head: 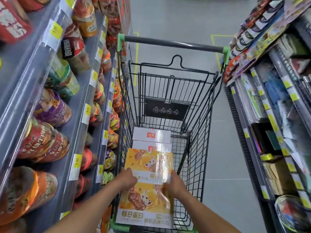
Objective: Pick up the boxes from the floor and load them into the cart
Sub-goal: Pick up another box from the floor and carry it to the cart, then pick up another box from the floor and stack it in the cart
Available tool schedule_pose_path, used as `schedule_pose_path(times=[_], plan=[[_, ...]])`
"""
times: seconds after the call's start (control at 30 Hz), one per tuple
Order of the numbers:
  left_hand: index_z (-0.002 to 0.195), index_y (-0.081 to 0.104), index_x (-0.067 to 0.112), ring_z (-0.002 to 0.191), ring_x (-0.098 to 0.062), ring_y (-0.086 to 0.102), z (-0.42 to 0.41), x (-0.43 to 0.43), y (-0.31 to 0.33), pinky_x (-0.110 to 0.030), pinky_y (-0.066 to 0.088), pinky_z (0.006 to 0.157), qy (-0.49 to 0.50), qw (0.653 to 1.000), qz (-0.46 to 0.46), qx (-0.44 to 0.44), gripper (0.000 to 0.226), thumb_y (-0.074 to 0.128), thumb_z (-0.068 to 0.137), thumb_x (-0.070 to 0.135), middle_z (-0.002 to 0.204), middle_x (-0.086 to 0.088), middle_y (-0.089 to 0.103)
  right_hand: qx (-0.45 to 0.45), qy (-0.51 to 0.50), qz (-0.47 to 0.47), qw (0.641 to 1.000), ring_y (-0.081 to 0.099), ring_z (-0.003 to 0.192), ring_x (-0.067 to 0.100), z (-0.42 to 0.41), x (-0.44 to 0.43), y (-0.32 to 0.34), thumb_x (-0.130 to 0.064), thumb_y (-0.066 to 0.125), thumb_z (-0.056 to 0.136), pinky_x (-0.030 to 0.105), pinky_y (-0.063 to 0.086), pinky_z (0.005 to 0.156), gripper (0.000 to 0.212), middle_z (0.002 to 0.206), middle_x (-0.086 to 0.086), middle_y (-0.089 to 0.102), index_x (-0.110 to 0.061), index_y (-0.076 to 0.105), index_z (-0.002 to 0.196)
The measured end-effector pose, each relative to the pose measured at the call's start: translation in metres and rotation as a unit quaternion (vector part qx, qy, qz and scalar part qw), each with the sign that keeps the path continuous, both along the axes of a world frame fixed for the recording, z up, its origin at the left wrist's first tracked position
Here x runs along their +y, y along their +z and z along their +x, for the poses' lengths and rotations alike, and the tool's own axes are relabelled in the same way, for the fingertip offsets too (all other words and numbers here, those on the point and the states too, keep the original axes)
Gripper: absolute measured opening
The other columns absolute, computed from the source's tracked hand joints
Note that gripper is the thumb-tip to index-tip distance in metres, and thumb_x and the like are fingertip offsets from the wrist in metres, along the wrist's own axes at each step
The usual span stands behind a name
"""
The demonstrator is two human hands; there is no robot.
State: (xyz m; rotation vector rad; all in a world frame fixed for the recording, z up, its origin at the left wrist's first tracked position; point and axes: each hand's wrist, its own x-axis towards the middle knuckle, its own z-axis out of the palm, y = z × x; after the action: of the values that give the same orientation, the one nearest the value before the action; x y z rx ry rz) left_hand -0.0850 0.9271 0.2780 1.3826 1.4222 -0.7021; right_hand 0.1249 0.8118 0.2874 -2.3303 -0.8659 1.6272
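Two hands are on the orange box (149, 163) inside the black wire cart (198, 148). Our left hand (127, 178) presses on the left near corner of this box, and our right hand (173, 182) is at its right near edge. Both hands are blurred, so we cannot tell if the grip of each hand is closed around the box or only laid against it.

The orange box lies flat, its printed face up, with the long axis running across the cart, from left to right. It rests on a second orange box (144, 206), which is closer to us and has its long axis pointing away from us, along the cart. Farther in the cart, two white boxes (151, 137) lie flat, one partly over the other, and the orange box covers the near edge of the closer one.

The cart stands in an aisle, just beside the left shelf (55, 91) with instant noodle cups (52, 110). The cart handle (173, 43) is at the far end.
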Motion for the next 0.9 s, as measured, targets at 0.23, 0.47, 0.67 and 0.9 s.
schedule_pose_path(times=[0.23, 0.47, 0.67, 0.9], plan=[[0.16, -0.002, 0.004, 0.156, -0.026, 0.001, 0.042, -0.005, 0.027, -0.037, 0.026, 0.121, -0.129, 0.986, 0.105, -0.029, 0.084, 0.049, 0.102, 0.035, 0.168, -0.005, -0.02, 0.005, -0.05, 0.058, 0.997, 0.065, 0.101, 0.011, 0.014, -0.005, 0.011, -0.014, 0.074, 0.091, 0.018, 0.052, 0.075, 0.04, 0.127, 0.0, 0.064, -0.026, 0.053, 0.123], [0.162, -0.002, 0.012, 0.156, -0.023, -0.004, 0.095, -0.014, 0.042, -0.04, 0.008, 0.126, -0.238, 0.949, 0.18, -0.098, 0.089, 0.046, 0.101, 0.056, 0.17, -0.006, -0.008, -0.051, -0.07, 0.113, 0.99, 0.026, 0.153, 0.02, 0.037, -0.025, 0.045, -0.043, 0.072, 0.093, 0.031, 0.024, 0.12, 0.091, 0.167, 0.004, 0.026, -0.014, 0.02, 0.163], [0.162, -0.001, 0.015, 0.156, -0.023, 0.003, 0.158, -0.04, 0.078, -0.038, 0.012, 0.126, -0.355, 0.886, 0.247, -0.169, 0.104, 0.047, 0.091, 0.074, 0.17, -0.006, -0.001, -0.11, -0.138, 0.187, 0.966, 0.025, 0.152, 0.016, 0.076, -0.082, 0.089, -0.054, 0.069, 0.092, 0.029, 0.021, 0.123, 0.092, 0.166, 0.003, 0.027, -0.016, 0.023, 0.161], [0.162, -0.001, 0.013, 0.156, -0.021, -0.002, 0.245, -0.126, 0.142, -0.033, 0.003, 0.124, -0.491, 0.785, 0.272, -0.264, 0.113, 0.021, 0.083, 0.09, 0.17, -0.007, -0.003, -0.244, -0.158, 0.221, 0.931, 0.0, 0.158, 0.016, 0.128, -0.226, 0.143, -0.064, 0.056, 0.095, 0.031, 0.004, 0.125, 0.095, 0.172, -0.002, 0.003, -0.022, 0.007, 0.165]])
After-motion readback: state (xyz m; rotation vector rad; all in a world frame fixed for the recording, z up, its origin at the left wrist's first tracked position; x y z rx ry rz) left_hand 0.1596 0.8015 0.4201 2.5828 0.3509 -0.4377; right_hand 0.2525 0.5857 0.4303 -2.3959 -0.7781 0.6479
